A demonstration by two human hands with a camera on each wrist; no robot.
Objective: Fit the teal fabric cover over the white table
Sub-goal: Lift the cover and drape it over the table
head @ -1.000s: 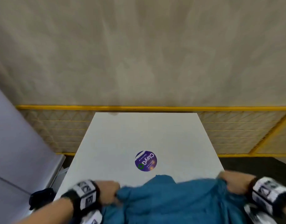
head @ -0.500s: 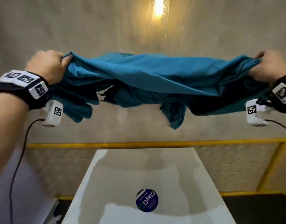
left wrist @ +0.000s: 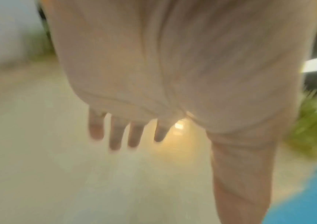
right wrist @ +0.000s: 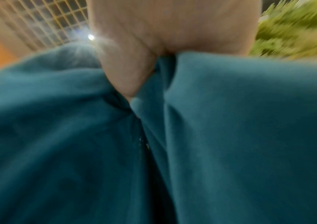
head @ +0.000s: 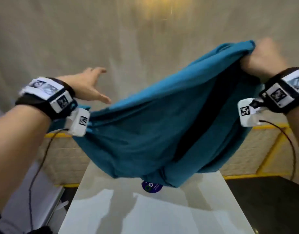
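The teal fabric cover (head: 162, 125) hangs in the air over the white table (head: 145, 215), sagging low in the middle. My right hand (head: 262, 58) grips its upper right end in a fist; the right wrist view shows the thumb (right wrist: 127, 72) pressed into bunched teal cloth (right wrist: 230, 136). My left hand (head: 89, 85) is spread with straight fingers (left wrist: 115, 136) and holds nothing. The cover's left end lies against the underside of my left wrist. A round purple sticker (head: 152, 187) on the table shows partly below the cloth.
A yellow-framed mesh fence (head: 257, 149) runs behind the table's far end, below a beige wall (head: 77, 31). A grey panel (head: 35, 191) stands to the table's left. Dark floor (head: 267, 205) lies to the right. Cables hang from both wrist cameras.
My left hand has let go of the cover and spread open, dropping lower. The cover's left end has fallen, so the cloth now slopes down from my right hand and sags toward the table.
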